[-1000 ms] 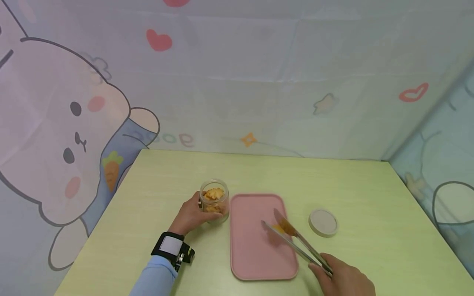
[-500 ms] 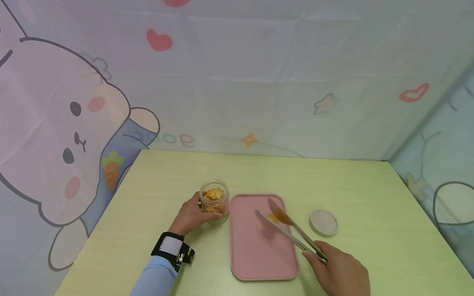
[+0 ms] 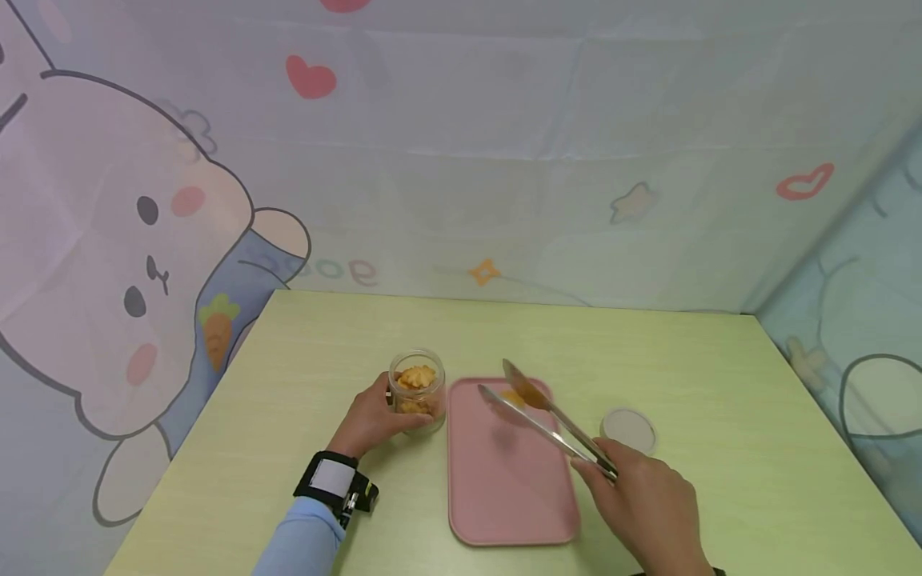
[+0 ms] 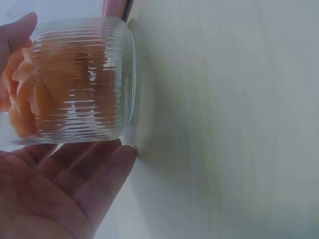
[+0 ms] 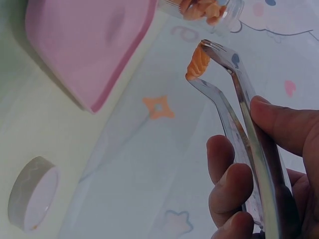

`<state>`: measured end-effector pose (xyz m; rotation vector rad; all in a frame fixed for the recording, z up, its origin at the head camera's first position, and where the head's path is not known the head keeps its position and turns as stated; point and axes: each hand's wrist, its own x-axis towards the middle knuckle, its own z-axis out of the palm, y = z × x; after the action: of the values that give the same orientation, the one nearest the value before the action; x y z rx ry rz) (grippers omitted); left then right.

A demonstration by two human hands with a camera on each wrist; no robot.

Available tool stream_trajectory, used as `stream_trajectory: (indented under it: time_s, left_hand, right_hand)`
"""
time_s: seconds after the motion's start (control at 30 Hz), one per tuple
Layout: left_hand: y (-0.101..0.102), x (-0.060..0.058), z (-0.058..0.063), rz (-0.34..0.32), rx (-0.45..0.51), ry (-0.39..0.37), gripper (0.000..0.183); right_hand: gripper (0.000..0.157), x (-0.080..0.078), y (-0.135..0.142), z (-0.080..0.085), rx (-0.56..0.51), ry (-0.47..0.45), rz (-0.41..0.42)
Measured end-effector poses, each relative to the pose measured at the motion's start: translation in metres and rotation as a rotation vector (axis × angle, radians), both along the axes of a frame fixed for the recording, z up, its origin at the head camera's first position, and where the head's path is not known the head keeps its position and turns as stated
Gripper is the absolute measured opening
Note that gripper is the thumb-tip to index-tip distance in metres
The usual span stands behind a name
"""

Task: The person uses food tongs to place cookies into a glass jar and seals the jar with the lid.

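My left hand (image 3: pixel 367 420) holds a clear ribbed glass jar (image 4: pixel 122 79), thumb on one side and fingers on the other. The jar stands upright and uncovered on the table, with swirled golden cookies (image 3: pixel 418 376) inside. In my right hand (image 3: pixel 648 500) are metal tongs (image 3: pixel 576 432), thumb on one arm and fingers on the other. Their tips pinch one ridged cookie (image 5: pixel 198 62), plain in the right wrist view. In the head view the tong tips hover over the far end of a pink tray (image 3: pixel 515 488), to the right of the jar.
A round pale lid (image 3: pixel 628 430) lies right of the tray, partly behind my right hand in the head view. The light table (image 3: pixel 346 328) ends at a printed cloth backdrop (image 3: pixel 461 192).
My right hand has moved left and away from me, carrying the tongs and cookie over the tray toward the jar. The left hand and jar stay put.
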<state>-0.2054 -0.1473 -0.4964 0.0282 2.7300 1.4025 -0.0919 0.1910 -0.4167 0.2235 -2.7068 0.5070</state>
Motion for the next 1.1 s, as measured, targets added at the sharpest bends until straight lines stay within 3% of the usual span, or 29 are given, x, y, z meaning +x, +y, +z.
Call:
stream_trajectory:
  time_s: [0.5, 0.77, 1.1]
  left_hand:
    - [0.001, 0.003, 0.005, 0.001, -0.013, 0.005, 0.098]
    - [0.001, 0.001, 0.003, 0.001, -0.012, -0.008, 0.101]
    - [0.001, 0.002, 0.002, -0.002, 0.003, -0.009, 0.096]
  right_hand:
    - [0.031, -0.023, -0.028, 0.024, 0.004, 0.142, 0.079]
    - [0.038, -0.040, -0.054, 0.032, -0.009, 0.112, 0.142]
    - [0.032, -0.052, -0.084, 0.031, 0.034, 0.158, 0.215]
